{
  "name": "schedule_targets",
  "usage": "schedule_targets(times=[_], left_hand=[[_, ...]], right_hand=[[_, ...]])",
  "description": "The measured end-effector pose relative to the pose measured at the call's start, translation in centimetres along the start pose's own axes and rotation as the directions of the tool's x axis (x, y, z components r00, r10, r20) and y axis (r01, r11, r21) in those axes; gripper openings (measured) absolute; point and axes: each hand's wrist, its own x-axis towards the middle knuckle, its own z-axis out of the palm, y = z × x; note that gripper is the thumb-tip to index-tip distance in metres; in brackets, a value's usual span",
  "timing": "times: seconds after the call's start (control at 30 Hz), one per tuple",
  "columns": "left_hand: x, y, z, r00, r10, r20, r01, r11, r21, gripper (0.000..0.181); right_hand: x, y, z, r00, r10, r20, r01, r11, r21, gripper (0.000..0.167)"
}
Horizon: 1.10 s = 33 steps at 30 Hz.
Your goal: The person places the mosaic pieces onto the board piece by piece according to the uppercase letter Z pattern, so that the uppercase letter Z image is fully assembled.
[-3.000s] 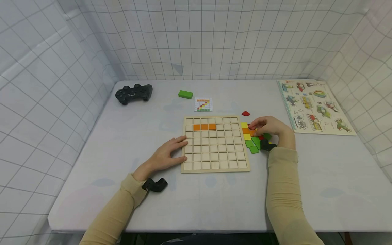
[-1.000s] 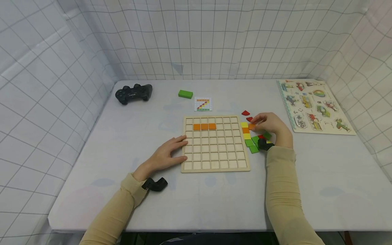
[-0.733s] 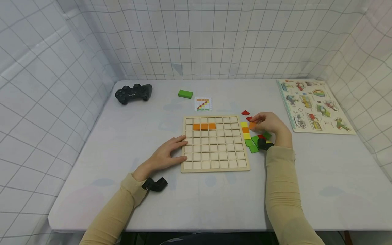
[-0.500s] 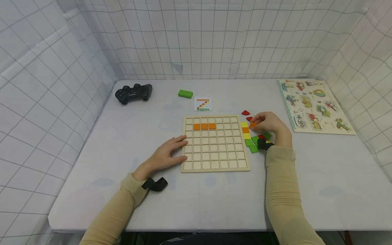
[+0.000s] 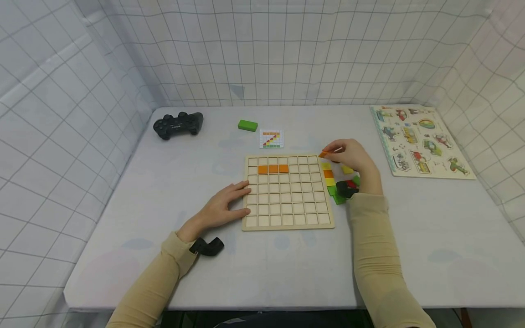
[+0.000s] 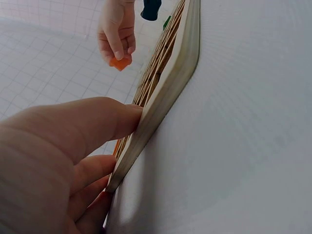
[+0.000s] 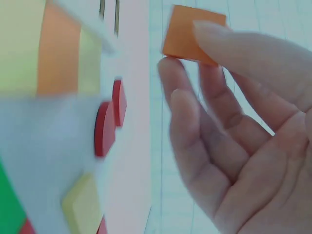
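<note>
Between thumb and fingers, my right hand [image 5: 352,158] pinches an orange square tile [image 7: 187,34], raised above the table near the board's far right corner. My left hand [image 5: 221,207] rests with extended fingers and thumb against the left edge of a wooden grid board [image 5: 288,229]. Three orange tiles [image 5: 273,169] sit side by side in the board's second row. Along the right edge lie loose yellow, orange and green tiles, among them a yellow tile [image 5: 347,169]. Two red pieces [image 7: 105,129] show in the right wrist view; the hand hides them in the head view.
Behind the board lies a small pattern card [image 5: 271,139], with a green block [image 5: 248,125] to its left. A black game controller [image 5: 178,125] is at the back left. A picture puzzle board [image 5: 422,141] lies at the back right.
My right hand has put a red piece down behind the loose tiles, picked up an orange tile and moved it up and left towards the board. My left hand has stayed put.
</note>
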Motion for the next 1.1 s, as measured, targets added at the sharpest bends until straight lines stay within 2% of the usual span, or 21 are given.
schedule_targets(times=[0.27,0.4,0.7,0.83,1.1], left_hand=[[0.0,-0.1,0.0,1.000,0.001,0.001,-0.001,1.000,-0.001,0.062],[0.0,-0.2,0.1,1.000,0.005,-0.004,-0.005,1.000,0.004,0.062],[-0.1,-0.1,0.0,1.000,0.004,-0.008,-0.004,1.000,-0.004,0.061],[-0.1,0.0,0.0,1.000,0.005,-0.007,-0.005,1.000,0.001,0.061],[0.0,0.1,0.0,1.000,0.005,-0.003,-0.005,1.000,0.006,0.062]], right_hand=[[0.8,-2.4,2.0,0.998,-0.060,0.002,0.060,0.998,0.018,0.024],[1.3,-2.9,3.2,0.993,-0.105,0.046,0.104,0.994,0.023,0.021],[2.0,-3.1,4.8,0.977,-0.134,0.165,0.133,0.991,0.016,0.020],[2.3,-2.9,5.5,0.971,-0.134,0.200,0.135,0.991,0.005,0.019],[2.2,-3.1,6.0,0.976,-0.093,0.198,0.103,0.994,-0.042,0.019]])
